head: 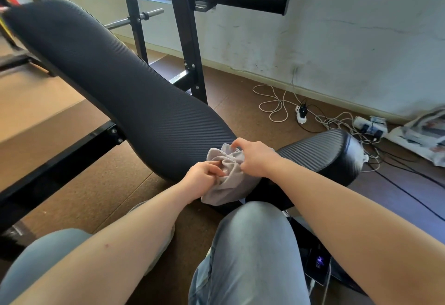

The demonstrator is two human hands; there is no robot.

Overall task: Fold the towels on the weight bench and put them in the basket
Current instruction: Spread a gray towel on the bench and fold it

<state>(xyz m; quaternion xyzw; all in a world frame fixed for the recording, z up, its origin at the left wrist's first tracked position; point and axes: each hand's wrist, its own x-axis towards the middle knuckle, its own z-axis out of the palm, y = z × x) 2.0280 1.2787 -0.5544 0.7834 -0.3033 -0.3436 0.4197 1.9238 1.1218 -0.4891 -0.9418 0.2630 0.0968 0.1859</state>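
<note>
**Bunched towel held between both hands**

The left hand (203, 176) pinches the near edge of the grey towel (228, 184), fingers (216, 170) curled into the cloth. The right hand (256, 157) grips the upper folds just beside it. The towel is a heap with no clear long axis. It lies on the black padded table (120, 83) and droops off its near side. Beyond is brown floor (108, 184), with cables (277, 104) by the wall on the right. No basket shows.

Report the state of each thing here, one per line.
towel: crumpled, unfolded, lying on the weight bench
left hand: pinches the towel
right hand: grips the towel
power strip: black charger plugged in
phone: on the floor, screen lit
basket: not in view
</note>
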